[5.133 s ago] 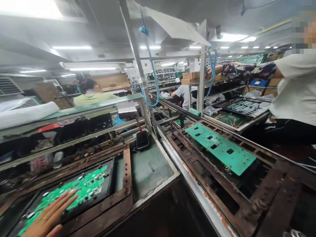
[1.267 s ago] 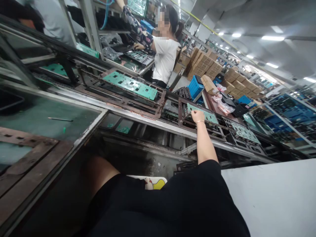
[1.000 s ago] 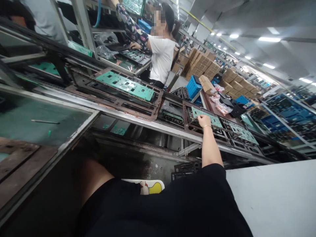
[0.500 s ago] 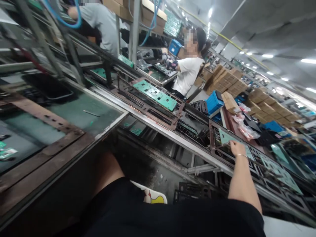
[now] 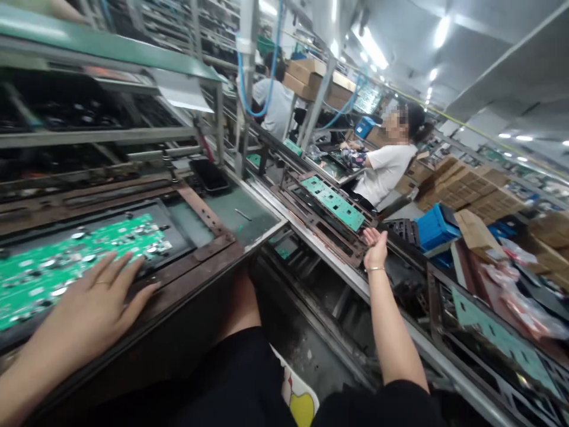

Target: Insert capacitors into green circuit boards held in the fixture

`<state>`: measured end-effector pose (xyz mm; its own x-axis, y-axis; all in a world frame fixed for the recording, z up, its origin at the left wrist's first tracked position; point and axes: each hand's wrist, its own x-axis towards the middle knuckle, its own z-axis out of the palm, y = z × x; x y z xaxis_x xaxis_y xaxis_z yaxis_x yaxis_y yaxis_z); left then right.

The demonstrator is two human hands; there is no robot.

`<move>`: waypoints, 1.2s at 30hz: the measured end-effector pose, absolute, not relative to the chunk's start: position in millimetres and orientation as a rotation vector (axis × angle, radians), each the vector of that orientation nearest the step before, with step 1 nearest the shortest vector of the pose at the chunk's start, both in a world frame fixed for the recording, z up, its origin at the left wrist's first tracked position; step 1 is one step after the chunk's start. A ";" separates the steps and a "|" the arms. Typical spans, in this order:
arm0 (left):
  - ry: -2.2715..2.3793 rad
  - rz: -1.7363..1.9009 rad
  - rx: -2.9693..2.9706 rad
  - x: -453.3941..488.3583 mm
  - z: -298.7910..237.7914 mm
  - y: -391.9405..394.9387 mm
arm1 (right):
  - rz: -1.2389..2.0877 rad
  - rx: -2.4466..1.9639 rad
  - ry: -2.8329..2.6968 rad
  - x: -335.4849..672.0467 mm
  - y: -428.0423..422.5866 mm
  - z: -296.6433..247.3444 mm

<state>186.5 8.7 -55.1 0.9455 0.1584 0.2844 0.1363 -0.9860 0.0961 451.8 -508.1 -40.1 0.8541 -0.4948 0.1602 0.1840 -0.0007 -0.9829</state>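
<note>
My left hand [image 5: 100, 296] lies with spread fingers over the near edge of a green circuit board [image 5: 40, 261] full of round components. That board sits in a brown frame [image 5: 195, 259] on the bench to my left. My right hand [image 5: 376, 248] reaches forward with its fingers apart, holding nothing I can see. It is beside the near corner of a brown carrier frame [image 5: 320, 228] on the conveyor line; whether it touches the frame I cannot tell. In this carrier lies a long green circuit board [image 5: 334, 203] with square dark cutouts.
Another carrier with a pale green board [image 5: 493, 326] stands on the line at right. A metal rail [image 5: 302, 225] runs between bench and line. On the bench are a black tray [image 5: 208, 175] and a thin rod [image 5: 243, 214]. Across the line sits a co-worker [image 5: 391, 163] near blue crates [image 5: 438, 228].
My right hand has left the right-hand carrier's board and moved left to the carrier ahead. My left hand has come into view over the bench board. The view has swung left.
</note>
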 end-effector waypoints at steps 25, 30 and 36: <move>0.128 0.628 2.815 167.6 -59.4 20.2 | -0.329 -1.470 0.013 594.2 -274.7 -55.1; 0.223 0.741 2.798 167.2 -54.1 17.4 | -0.203 -1.537 -0.069 643.6 -187.0 -45.8; 0.202 0.685 2.856 153.7 -51.1 21.6 | -0.134 -1.593 -0.189 656.4 -120.2 3.2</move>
<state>153.7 21.6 -51.1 0.8834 0.1773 0.4337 0.0859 -0.9713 0.2220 656.4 -120.2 3.2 0.9785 0.0374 0.2026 0.2036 -0.0245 -0.9788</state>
